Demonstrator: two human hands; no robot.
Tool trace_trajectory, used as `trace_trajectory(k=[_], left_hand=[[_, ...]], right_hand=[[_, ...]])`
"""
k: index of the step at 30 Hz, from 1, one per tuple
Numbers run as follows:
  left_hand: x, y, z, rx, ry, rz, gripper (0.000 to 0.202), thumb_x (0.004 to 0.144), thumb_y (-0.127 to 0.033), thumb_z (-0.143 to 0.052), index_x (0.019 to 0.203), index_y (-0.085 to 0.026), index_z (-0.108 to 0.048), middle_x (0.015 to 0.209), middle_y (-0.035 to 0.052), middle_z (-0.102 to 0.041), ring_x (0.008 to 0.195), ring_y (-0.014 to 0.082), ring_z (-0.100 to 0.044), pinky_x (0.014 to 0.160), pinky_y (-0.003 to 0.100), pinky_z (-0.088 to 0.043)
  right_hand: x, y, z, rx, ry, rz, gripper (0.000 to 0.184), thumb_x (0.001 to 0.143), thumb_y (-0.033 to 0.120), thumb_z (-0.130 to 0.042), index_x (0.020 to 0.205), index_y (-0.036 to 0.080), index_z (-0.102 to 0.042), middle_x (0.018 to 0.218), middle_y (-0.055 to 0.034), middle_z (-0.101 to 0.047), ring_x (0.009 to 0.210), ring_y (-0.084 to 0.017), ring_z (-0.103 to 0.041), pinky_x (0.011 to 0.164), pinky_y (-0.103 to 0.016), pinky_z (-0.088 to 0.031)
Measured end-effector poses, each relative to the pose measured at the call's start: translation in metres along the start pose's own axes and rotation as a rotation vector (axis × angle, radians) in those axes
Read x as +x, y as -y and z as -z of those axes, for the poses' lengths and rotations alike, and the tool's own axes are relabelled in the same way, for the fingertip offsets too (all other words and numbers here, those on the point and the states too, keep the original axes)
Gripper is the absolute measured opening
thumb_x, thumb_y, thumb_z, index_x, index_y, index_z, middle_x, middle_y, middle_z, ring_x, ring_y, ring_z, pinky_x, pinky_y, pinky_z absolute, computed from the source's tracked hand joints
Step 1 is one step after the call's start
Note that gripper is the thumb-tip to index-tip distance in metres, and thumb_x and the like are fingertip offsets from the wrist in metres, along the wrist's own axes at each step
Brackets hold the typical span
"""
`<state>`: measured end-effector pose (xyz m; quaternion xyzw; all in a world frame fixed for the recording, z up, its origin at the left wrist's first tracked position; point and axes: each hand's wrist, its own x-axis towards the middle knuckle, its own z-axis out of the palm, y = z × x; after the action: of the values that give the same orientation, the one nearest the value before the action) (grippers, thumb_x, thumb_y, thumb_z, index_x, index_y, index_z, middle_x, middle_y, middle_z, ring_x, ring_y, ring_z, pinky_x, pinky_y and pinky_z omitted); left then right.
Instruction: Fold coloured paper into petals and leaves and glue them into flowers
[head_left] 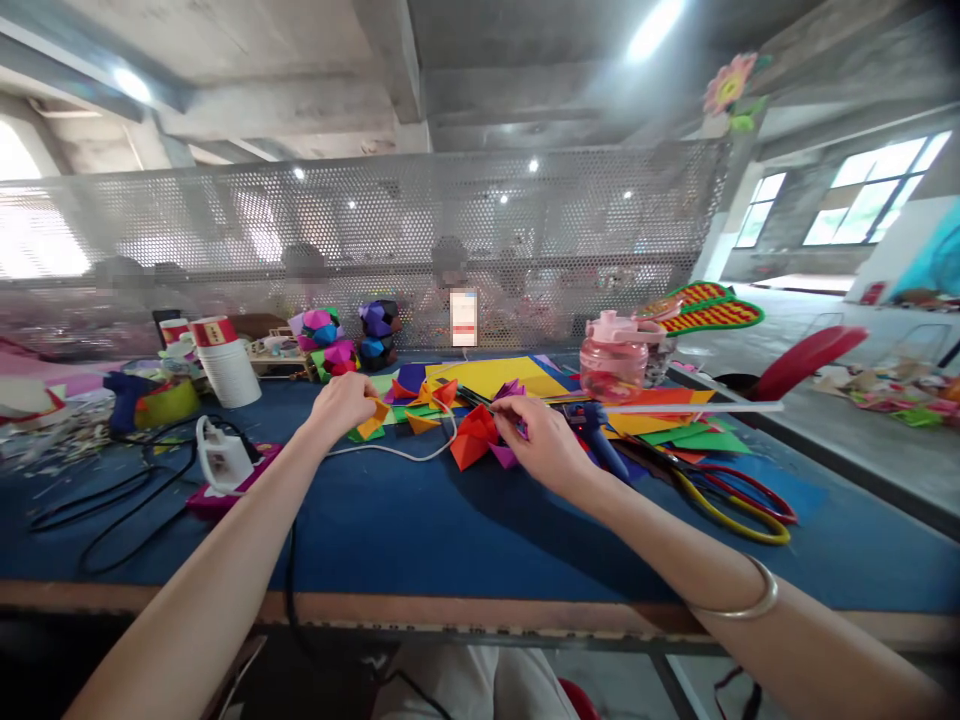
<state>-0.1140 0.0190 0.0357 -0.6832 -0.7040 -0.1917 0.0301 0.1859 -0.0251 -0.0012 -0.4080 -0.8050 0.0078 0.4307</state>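
My left hand [343, 405] is closed in a pinch on a small yellow-orange folded paper piece [373, 418], held just above the tabletop. To the right, my right hand [536, 435] has its fingers drawn together over a purple folded paper piece [507, 457]. An orange folded paper piece [472, 440] touches or nearly touches those fingertips; what they grip is hidden. Between my hands lie more folded pieces, including an orange one [433, 393]. Behind them is a stack of yellow paper sheets [499, 377]. A dark slender tool [472, 396] points toward my right fingers.
Beside my right forearm are a blue glue gun [606, 452] and scissors with red and yellow handles [739, 515]. A pink bottle [613, 355] stands behind. At left are a power strip [206, 500], cables and paper cups [229, 372]. A lit phone [464, 318] faces me.
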Motion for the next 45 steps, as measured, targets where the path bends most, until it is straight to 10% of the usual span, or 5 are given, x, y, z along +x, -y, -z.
trace_trajectory(k=[8, 17, 26, 33, 45], left_hand=[[0.001, 0.019, -0.009, 0.116, 0.134, 0.002, 0.025, 0.061, -0.012, -0.054, 0.076, -0.021, -0.072, 0.079, 0.0044, -0.073, 0.079, 0.0233, -0.068, 0.059, 0.023, -0.042], [0.000, 0.034, 0.006, 0.250, 0.200, 0.144, 0.032, 0.054, -0.012, -0.061, 0.083, -0.016, -0.071, 0.095, 0.0194, -0.072, 0.087, 0.0366, -0.067, 0.063, 0.033, -0.047], [0.020, 0.025, -0.003, 0.114, 0.140, 0.014, 0.055, 0.081, -0.031, -0.051, 0.135, -0.023, -0.050, 0.135, 0.0130, -0.058, 0.117, 0.0303, -0.058, 0.086, 0.030, -0.045], [0.037, 0.030, -0.023, 0.021, 0.091, 0.111, 0.041, 0.087, -0.042, -0.044, 0.092, -0.015, -0.074, 0.100, 0.0178, -0.074, 0.095, 0.0310, -0.068, 0.074, 0.029, -0.046], [0.021, 0.019, -0.021, -0.372, -0.183, -0.123, 0.062, 0.088, -0.055, -0.036, 0.105, -0.009, -0.074, 0.054, 0.0018, -0.062, 0.052, 0.0161, -0.053, 0.051, 0.024, -0.033]], right_hand=[[-0.002, -0.001, 0.002, -0.013, 0.012, 0.018, 0.017, 0.089, 0.017, -0.051, 0.101, 0.018, -0.063, 0.100, -0.0084, -0.070, 0.095, -0.023, -0.062, 0.085, -0.036, -0.048], [-0.001, -0.005, 0.004, -0.026, -0.007, 0.027, 0.019, 0.089, 0.017, -0.049, 0.100, 0.019, -0.065, 0.101, -0.0087, -0.070, 0.095, -0.023, -0.063, 0.085, -0.037, -0.048], [-0.005, -0.008, -0.004, -0.031, 0.077, 0.013, 0.017, 0.088, 0.016, -0.051, 0.097, 0.019, -0.065, 0.097, -0.0071, -0.071, 0.090, -0.022, -0.065, 0.080, -0.034, -0.048], [-0.006, -0.011, -0.004, -0.046, 0.099, 0.006, 0.017, 0.088, 0.015, -0.051, 0.097, 0.019, -0.064, 0.098, -0.0067, -0.071, 0.089, -0.021, -0.065, 0.079, -0.034, -0.048], [-0.003, -0.012, 0.002, -0.059, 0.035, -0.007, 0.021, 0.089, 0.012, -0.047, 0.100, 0.017, -0.064, 0.100, -0.0081, -0.070, 0.094, -0.023, -0.063, 0.084, -0.036, -0.048]])
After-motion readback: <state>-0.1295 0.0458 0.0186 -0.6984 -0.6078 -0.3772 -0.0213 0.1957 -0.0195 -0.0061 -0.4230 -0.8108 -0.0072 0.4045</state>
